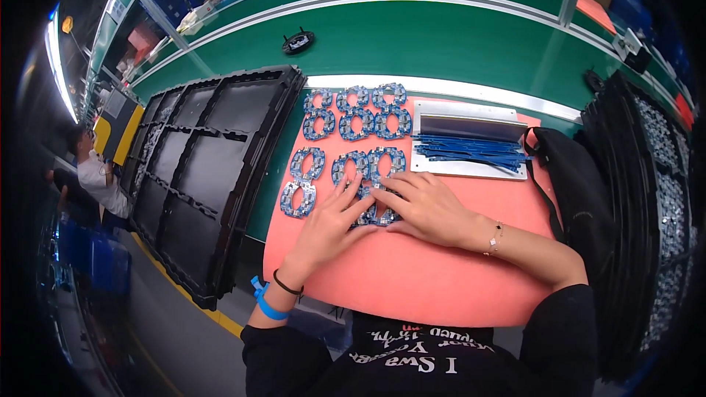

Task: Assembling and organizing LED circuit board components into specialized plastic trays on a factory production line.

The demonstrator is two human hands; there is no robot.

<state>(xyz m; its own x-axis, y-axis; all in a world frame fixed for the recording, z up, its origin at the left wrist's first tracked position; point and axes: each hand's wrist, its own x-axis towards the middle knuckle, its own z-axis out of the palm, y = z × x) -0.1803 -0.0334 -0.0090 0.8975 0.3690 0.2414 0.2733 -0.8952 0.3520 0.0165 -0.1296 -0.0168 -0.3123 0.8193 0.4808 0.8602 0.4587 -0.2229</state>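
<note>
While leaning over a pink mat (419, 279), covering much of two blue figure-eight circuit boards (398, 163) with left hand (332, 220) and right hand (435, 209).

Resting both hands side by side, with fingers spread and fingertips close together over the lower rings. Showing the upper rings just beyond the fingers, but hiding most of the lower ones; cannot tell whether pinching or merely touching. Leaving another figure-eight circuit board (302, 180) in view just left of the left hand, and thin blue strips (471, 153) in a metal tray (507, 113) beyond the right hand. Losing stacked black trays (626, 121) at far right to the dark fisheye rim, with small silvery contents too blurred to identify.
</note>
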